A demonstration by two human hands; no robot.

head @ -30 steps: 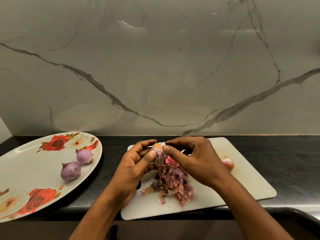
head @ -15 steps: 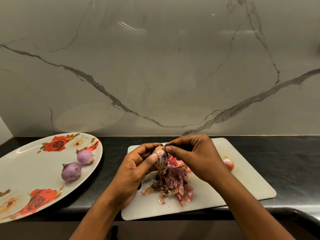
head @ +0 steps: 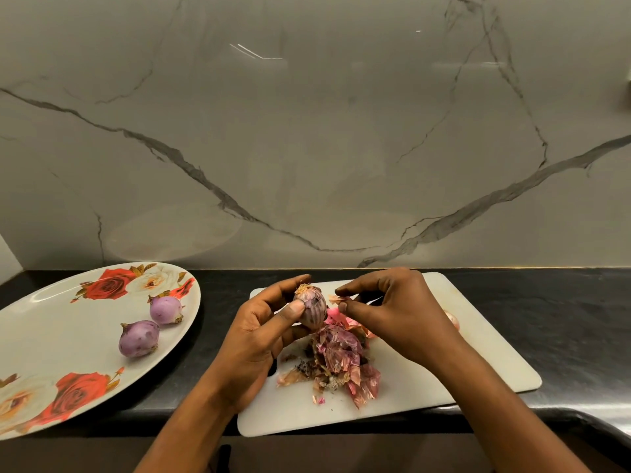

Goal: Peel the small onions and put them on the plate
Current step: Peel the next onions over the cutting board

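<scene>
Head view, looking forward-down, close over counter (head: pixel 563 302).

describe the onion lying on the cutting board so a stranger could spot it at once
Find the white cutting board on the black counter. In its right half, half hidden behind the right hand, lies a small pinkish onion. Unlike the two purple peeled onions on the flowered plate and the striped onion the left hand holds, it sits alone on the board.
</scene>
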